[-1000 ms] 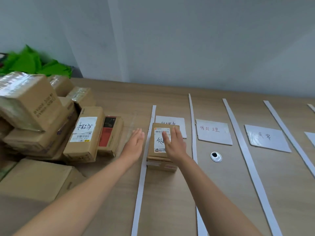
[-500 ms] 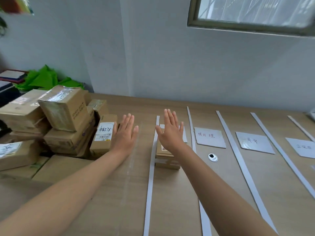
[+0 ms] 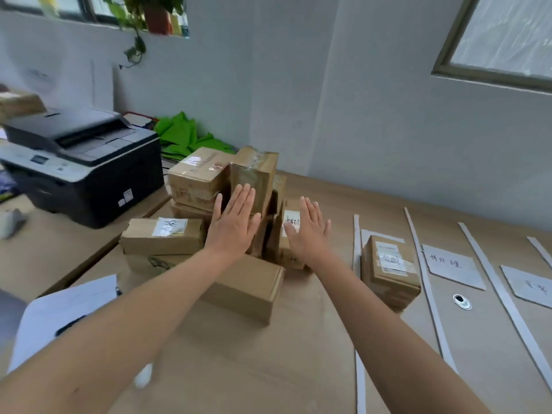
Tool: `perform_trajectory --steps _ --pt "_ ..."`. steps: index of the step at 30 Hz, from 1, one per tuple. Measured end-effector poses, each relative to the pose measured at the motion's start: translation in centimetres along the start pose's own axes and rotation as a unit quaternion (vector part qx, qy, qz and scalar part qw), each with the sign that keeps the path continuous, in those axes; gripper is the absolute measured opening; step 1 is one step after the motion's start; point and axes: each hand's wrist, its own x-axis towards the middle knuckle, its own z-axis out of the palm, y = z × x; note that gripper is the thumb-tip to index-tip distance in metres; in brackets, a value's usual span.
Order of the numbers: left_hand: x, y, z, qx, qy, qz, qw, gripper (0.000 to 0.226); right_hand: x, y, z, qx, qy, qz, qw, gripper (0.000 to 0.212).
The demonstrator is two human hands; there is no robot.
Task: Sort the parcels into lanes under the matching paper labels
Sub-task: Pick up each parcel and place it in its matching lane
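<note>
Both your arms reach straight forward over the table (image 3: pixel 268 369), with the backs of the hands toward you; your left hand (image 3: pixel 233 225) is held flat, fingers straight and close together, thumb out to the side, gripping nothing; it sits in front of the pile of parcels (image 3: pixel 194 180) on the table's left, and you cannot tell from this view whether its palm touches a box; your right hand (image 3: pixel 309 231) is just as flat, fingers straight and slightly fanned, also empty, just beside the left with a clear gap between them; it covers part of an upright parcel (image 3: pixel 291 218) at the pile's right edge, whose white handwritten sticker shows at the thumb side; a long plain box (image 3: pixel 248 291) lies at the pile's near edge, below your left wrist; a lone parcel (image 3: pixel 388 273) stands apart from the pile in the first lane, between two white strips (image 3: pixel 357 234), on a sheet of paper (image 3: pixel 379 234) whose far edge shows behind it; the next lane to the right has a handwritten paper label (image 3: pixel 451 265) and a small metal ring (image 3: pixel 462 301); a further label (image 3: pixel 528 286) lies in the lane beyond; a printer (image 3: pixel 83 162) stands left of the pile.
</note>
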Motion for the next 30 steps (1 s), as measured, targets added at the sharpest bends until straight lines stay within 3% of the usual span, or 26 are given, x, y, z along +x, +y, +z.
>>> perform_trajectory --steps 6,11,14,18,23,27,30 --pt "-1.7 -9.9 -3.7 -0.023 0.046 -0.095 0.994 0.057 1.3 -7.6 5.8 0.042 -0.085 -0.012 0.995 0.066" --pt "-4.0 -18.5 -2.9 -0.060 0.043 -0.268 0.961 0.056 2.0 -11.6 12.4 0.073 -0.196 0.016 0.978 0.067" --pt "-5.4 -23.3 -1.6 -0.148 0.009 -0.378 0.914 0.052 2.5 -12.5 15.3 0.112 -0.234 0.055 0.964 0.070" --pt "-5.9 -26.1 -0.6 -0.313 -0.008 -0.499 0.808 0.048 3.8 -12.3 17.7 0.172 -0.247 0.114 0.947 0.075" --pt "-5.2 -25.6 0.6 -0.387 -0.019 -0.528 0.756 0.026 5.0 -12.5 19.3 0.253 -0.262 0.175 0.915 0.080" --pt "-6.2 -24.8 1.3 -0.414 -0.010 -0.509 0.754 0.037 5.3 -12.7 20.5 0.308 -0.261 0.212 0.890 0.100" --pt "-7.4 -25.2 0.9 -0.439 0.002 -0.511 0.739 0.040 5.5 -12.0 21.0 0.344 -0.221 0.229 0.883 0.080"
